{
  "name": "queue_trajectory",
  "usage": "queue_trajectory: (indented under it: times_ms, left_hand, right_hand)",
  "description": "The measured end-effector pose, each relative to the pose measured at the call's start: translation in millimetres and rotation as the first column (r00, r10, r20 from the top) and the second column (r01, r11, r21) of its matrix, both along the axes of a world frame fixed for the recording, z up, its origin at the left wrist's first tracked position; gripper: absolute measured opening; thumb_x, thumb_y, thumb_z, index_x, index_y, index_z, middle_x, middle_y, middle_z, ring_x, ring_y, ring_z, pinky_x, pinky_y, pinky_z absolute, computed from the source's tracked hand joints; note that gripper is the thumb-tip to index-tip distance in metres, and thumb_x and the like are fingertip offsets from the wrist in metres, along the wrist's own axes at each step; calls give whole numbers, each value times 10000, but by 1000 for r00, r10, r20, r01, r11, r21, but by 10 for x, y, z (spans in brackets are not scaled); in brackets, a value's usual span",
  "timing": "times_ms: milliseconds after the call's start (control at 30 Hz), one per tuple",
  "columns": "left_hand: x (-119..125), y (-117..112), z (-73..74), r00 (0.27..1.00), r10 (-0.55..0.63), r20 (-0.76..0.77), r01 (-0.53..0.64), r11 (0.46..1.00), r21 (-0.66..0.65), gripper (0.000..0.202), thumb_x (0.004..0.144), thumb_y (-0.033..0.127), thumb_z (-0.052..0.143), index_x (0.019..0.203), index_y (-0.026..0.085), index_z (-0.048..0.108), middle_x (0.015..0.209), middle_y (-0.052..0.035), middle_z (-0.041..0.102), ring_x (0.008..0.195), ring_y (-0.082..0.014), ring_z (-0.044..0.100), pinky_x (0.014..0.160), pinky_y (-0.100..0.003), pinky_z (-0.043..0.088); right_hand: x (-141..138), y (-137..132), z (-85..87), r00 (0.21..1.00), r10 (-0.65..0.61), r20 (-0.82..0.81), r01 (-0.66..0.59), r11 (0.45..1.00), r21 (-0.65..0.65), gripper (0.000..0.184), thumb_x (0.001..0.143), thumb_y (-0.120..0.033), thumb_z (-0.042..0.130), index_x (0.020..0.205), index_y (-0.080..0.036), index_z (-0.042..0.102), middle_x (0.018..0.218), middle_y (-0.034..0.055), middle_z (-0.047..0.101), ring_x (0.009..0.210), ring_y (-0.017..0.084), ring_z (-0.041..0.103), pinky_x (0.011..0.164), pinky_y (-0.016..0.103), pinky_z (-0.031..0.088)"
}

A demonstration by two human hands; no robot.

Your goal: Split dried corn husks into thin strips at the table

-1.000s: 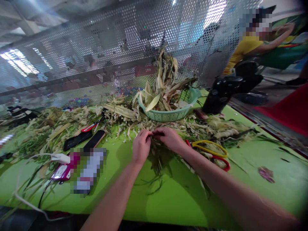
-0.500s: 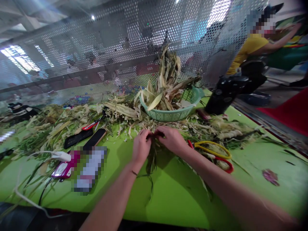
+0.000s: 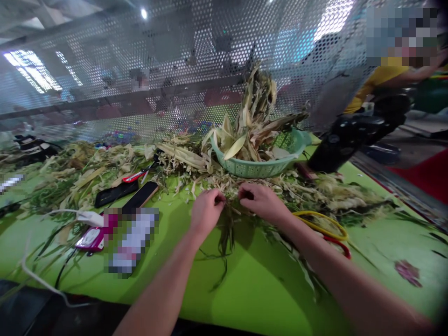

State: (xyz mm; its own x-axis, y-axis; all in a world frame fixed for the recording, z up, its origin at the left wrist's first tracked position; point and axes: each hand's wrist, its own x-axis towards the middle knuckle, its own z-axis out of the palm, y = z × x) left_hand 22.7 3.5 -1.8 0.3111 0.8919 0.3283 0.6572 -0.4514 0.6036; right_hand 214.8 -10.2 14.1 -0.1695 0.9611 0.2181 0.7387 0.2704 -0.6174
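Observation:
My left hand [image 3: 206, 211] and my right hand [image 3: 261, 200] are both pinched shut over a bunch of thin green leaf strips [image 3: 226, 235] that trails toward me on the green table [image 3: 266, 284]. The two hands are a small gap apart, fingertips facing each other. Dry corn husks [image 3: 182, 158] lie strewn just beyond them. A teal plastic basket [image 3: 266, 165] heaped with husks stands behind the hands.
Yellow and red scissors [image 3: 327, 228] lie by my right wrist. Two dark phones [image 3: 122, 193], red-handled scissors [image 3: 135, 176], a pink gadget with a white cable [image 3: 89, 233] lie left. A perforated metal screen [image 3: 140, 70] backs the table. A person in yellow [image 3: 381, 79] works at right.
My hands have drawn slightly apart from touching to a small gap. The green strips shifted a little under them. The camera moved a bit left and closer.

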Motion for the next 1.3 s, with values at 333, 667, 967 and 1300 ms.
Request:
queue_trajectory:
  times_ms: [333,667,967,1300]
  left_hand:
    - [26,-18,14,1000,-6,-25,6,1000,-27,158,725,49,637,786,193,655,793,-23,682,762,-173,595,693,-291,447]
    - [-43,2,36,999,14,-40,-16,999,-41,69,791,144,621,761,203,603,768,-23,664,721,-171,583,649,-283,433]
    - [-50,21,-5,983,23,-180,-18,999,32,136,795,97,556,717,208,543,717,-40,590,732,-186,553,654,-287,419]
    - [-70,50,36,989,7,146,12,992,-127,86,775,168,621,719,189,559,788,-15,626,737,-146,567,674,-267,429]
  right_hand:
    - [-48,7,-40,1000,3,-30,-5,997,-72,176,797,-343,598,863,-209,692,795,15,708,701,174,608,630,260,415]
    - [-91,1,-50,999,7,44,-7,1000,-1,113,825,-262,560,777,-190,632,778,28,667,716,176,588,645,264,397]
    - [-116,-9,-55,985,30,173,-40,998,54,101,823,-191,531,738,-193,587,769,43,638,711,180,560,645,267,375]
    - [-42,32,-81,989,-10,148,4,999,40,90,802,-202,553,747,-185,623,765,45,650,688,177,564,624,262,370]
